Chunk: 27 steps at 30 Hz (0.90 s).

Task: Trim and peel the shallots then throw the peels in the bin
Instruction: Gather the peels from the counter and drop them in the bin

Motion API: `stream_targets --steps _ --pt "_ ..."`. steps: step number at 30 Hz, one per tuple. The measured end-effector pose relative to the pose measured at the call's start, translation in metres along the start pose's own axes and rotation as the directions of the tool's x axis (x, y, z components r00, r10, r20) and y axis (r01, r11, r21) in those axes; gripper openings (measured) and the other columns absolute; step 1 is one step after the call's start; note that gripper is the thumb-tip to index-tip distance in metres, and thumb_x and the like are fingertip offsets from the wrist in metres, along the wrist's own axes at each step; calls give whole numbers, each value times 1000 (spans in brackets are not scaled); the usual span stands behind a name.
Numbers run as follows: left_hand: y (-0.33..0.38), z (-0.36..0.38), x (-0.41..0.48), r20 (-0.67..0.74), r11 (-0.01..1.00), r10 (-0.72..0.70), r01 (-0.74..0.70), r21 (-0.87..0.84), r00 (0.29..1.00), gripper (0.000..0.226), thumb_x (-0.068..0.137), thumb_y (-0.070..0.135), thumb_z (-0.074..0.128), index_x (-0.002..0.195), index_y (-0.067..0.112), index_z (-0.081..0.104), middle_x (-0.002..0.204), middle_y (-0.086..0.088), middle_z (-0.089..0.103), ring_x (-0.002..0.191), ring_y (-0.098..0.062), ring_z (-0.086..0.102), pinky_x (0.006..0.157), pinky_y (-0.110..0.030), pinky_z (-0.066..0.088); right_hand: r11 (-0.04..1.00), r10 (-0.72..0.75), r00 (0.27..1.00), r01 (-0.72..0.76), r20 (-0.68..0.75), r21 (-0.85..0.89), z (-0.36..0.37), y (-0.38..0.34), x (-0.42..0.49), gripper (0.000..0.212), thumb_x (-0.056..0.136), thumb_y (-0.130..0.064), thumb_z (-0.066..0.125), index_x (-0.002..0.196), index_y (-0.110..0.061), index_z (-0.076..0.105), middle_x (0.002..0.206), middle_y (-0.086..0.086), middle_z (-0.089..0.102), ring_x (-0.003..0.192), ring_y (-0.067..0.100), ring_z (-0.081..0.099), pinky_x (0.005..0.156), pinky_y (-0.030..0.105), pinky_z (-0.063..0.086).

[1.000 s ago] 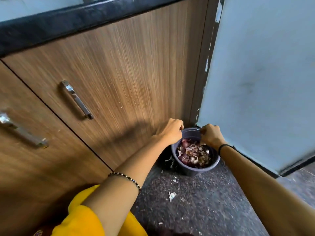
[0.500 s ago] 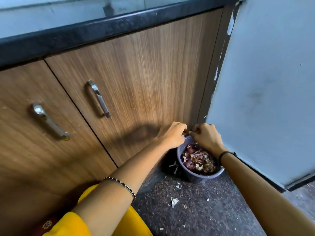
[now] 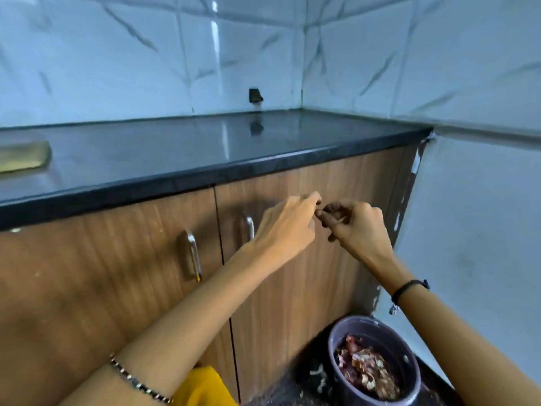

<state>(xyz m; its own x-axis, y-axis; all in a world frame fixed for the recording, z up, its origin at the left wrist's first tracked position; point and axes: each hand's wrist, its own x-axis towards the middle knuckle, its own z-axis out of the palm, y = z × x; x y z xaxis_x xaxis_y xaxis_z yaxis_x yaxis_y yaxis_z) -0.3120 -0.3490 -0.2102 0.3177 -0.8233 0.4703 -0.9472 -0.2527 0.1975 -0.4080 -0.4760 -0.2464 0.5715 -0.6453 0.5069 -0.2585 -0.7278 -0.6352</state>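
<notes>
The dark round bin [image 3: 336, 358] stands on the floor at the lower right, in the corner between the cabinet and a white wall. It holds a heap of purple and tan shallot peels [image 3: 366, 372]. Both my hands are raised well above it, in front of the right cabinet door. My left hand [image 3: 285, 230] reaches right with fairly straight fingers, whose tips touch the fingers of my right hand [image 3: 358, 227]. The right hand's fingers are curled inward. I see no peel between the hands. No shallots are in view.
A few pale peel scraps [image 3: 318, 376] lie on the dark floor left of the bin. Wooden cabinet doors with metal handles [image 3: 191, 256] face me under a black countertop [image 3: 205, 148]. A wooden board's edge [image 3: 23, 156] shows at far left.
Both hands have left the bin's rim and risen to the upper cabinet door, fingertips meeting. My view has tilted up, so the countertop and tiled wall show.
</notes>
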Motion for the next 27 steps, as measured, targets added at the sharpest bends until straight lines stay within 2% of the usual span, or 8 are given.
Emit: stream_targets --steps 5,10,16,19,21,23,25,27 --pt "-14 -80 -5 -195 999 -10 17 33 981 33 100 18 50 134 22 51 126 2 64 106 -19 65 82 -37 55 978 -193 978 198 -82 64 -15 -87 21 12 92 -39 71 89 -28 71 71 -10 73 56 3 69 58 39 60" --pt "-42 -142 -21 -301 996 -68 84 39 951 35 101 20 49 135 27 52 127 6 65 109 -17 63 83 -36 52 940 -303 951 308 -59 149 -8 -154 32 19 91 -40 72 99 -23 72 80 -10 74 61 3 70 60 28 59" --pt "-98 -184 -51 -327 959 -193 248 136 925 34 101 24 48 135 30 51 128 10 64 113 -16 62 86 -35 51 883 -459 888 458 -15 104 38 -207 43 21 92 -42 69 105 -26 73 87 -16 72 83 2 67 75 36 59" --pt "-134 -200 -66 -332 897 -278 367 247 901 35 100 24 46 135 28 51 129 9 64 113 -17 62 88 -35 48 856 -517 852 517 83 27 67 -224 45 25 96 -38 61 109 -20 73 105 -8 73 99 12 67 83 39 57" --pt "-155 -207 -76 -344 833 -320 435 341 883 36 100 21 45 135 26 50 127 6 65 115 -18 60 92 -35 44 849 -505 845 523 178 -76 80 -232 42 33 100 -41 51 105 -16 71 107 0 72 102 22 66 84 40 55" --pt "-172 -212 -87 -346 768 -363 488 414 865 37 98 18 45 134 25 49 124 5 65 119 -17 57 94 -35 41 806 -494 820 557 289 -201 92 -238 37 50 103 -47 30 91 -12 63 98 6 68 98 31 63 84 42 50" --pt "-186 -216 -94 -341 726 -400 521 449 851 36 96 16 47 132 24 50 123 4 65 120 -18 54 96 -35 39 703 -491 764 631 418 -328 101 -247 33 84 94 -51 -13 104 -10 60 114 14 62 116 35 55 99 44 42" --pt "-193 -217 -97 -342 719 -428 545 431 836 35 95 17 47 129 23 52 122 4 65 121 -18 53 98 -35 37 637 -451 733 664 509 -391 115 -253 37 113 75 -51 -38 123 -5 53 134 22 51 133 39 43 109 46 35"
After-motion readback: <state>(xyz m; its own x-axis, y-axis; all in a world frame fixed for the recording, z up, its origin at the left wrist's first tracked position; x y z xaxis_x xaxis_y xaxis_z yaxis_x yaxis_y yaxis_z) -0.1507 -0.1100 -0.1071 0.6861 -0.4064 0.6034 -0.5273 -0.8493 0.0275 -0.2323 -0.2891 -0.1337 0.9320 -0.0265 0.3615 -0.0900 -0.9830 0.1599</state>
